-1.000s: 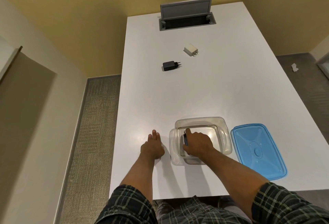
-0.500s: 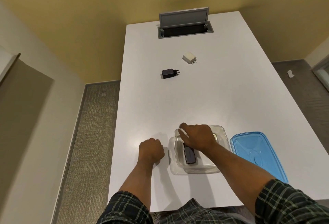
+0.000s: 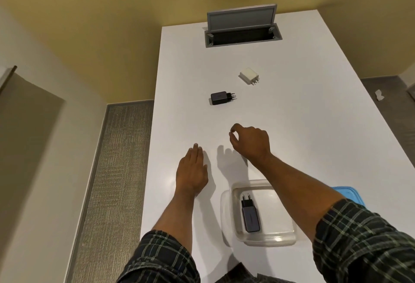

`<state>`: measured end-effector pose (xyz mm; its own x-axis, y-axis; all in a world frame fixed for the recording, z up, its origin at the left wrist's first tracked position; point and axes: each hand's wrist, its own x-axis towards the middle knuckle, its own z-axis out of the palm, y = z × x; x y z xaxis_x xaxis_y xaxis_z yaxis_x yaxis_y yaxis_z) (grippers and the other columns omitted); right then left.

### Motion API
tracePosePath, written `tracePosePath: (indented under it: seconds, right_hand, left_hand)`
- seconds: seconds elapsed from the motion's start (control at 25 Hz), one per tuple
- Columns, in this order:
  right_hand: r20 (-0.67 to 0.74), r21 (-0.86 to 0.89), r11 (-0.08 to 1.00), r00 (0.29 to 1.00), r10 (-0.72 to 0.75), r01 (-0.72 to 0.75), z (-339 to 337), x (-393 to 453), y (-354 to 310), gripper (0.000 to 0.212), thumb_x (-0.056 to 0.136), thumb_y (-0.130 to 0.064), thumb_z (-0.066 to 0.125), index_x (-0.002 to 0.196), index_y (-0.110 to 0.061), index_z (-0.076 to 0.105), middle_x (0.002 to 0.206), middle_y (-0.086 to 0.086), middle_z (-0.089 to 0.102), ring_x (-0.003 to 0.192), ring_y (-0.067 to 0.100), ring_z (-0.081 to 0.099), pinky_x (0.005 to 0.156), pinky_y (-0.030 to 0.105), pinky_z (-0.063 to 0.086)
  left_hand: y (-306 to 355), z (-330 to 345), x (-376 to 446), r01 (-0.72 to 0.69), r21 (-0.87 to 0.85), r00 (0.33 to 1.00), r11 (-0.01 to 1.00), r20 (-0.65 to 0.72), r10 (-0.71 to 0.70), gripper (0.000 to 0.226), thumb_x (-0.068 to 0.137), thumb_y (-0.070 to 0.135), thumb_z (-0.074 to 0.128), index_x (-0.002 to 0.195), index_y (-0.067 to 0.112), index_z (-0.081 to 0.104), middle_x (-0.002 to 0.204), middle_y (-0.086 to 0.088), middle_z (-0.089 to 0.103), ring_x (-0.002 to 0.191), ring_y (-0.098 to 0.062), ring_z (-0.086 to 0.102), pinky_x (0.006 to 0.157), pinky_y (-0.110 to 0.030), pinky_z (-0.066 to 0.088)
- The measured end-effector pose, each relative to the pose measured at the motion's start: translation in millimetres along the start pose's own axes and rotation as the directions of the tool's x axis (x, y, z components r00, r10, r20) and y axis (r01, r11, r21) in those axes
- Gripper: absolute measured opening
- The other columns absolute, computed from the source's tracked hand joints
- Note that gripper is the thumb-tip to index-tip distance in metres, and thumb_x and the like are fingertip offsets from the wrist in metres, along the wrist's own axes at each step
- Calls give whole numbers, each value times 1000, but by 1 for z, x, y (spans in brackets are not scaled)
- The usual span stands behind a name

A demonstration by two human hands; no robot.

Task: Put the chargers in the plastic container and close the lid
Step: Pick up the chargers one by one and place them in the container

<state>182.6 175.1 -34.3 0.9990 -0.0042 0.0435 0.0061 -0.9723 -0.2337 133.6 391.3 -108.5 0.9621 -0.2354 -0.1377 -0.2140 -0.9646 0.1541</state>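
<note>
A clear plastic container (image 3: 278, 239) stands near the table's front edge, with a dark charger (image 3: 250, 215) lying inside it, prongs pointing away from me. Farther out on the white table (image 3: 314, 125) lie a black charger (image 3: 221, 98) and a white charger (image 3: 248, 75). My right hand (image 3: 250, 142) hovers above the table beyond the container, fingers curled and holding nothing, a short way short of the black charger. Flat on the table to the container's left rests my left hand (image 3: 192, 170), palm down. The blue lid (image 3: 350, 194) shows only as a corner behind my right forearm.
An open grey cable hatch (image 3: 242, 27) is set into the table's far end. Carpeted floor runs along the table's left and right sides, with a yellow wall behind. A small white scrap (image 3: 379, 95) lies on the floor at the right.
My right hand let go of the dark charger in the container, lifted out and moved forward towards the black charger. My left hand went from fist to flat. The view tilted down.
</note>
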Motion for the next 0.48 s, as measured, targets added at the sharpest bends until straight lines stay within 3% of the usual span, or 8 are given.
tracePosePath:
  seconds: [0.12, 0.24, 0.48]
  right_hand:
    - [145, 46, 995, 986, 78, -86, 9, 36, -2, 36, 95, -39, 52, 128, -25, 60, 104, 5, 73, 97, 30, 68, 74, 34, 46]
    - [238, 60, 993, 967, 88, -105, 17, 72, -4, 45, 93, -36, 54, 136, -21, 53, 120, 7, 65, 109, 32, 63, 84, 37, 47]
    - [204, 59, 986, 969, 138, -153, 24, 147, -9, 46, 91, -33, 56, 135, -23, 48, 108, 9, 68, 99, 35, 66, 72, 34, 39]
  left_hand:
    - [-4, 10, 20, -3, -41, 998, 999, -66, 1, 67, 99, 35, 41, 155, 2, 27, 164, -15, 23, 151, -31, 26, 120, -43, 32]
    - [-5, 15, 40, 15, -89, 996, 996, -88, -23, 69, 101, 41, 36, 157, 6, 20, 166, -12, 16, 154, -27, 19, 124, -39, 21]
    - [-17, 37, 63, 3, -122, 998, 993, -68, -11, 69, 102, 46, 28, 158, 8, 18, 167, -7, 13, 155, -23, 14, 124, -42, 20]
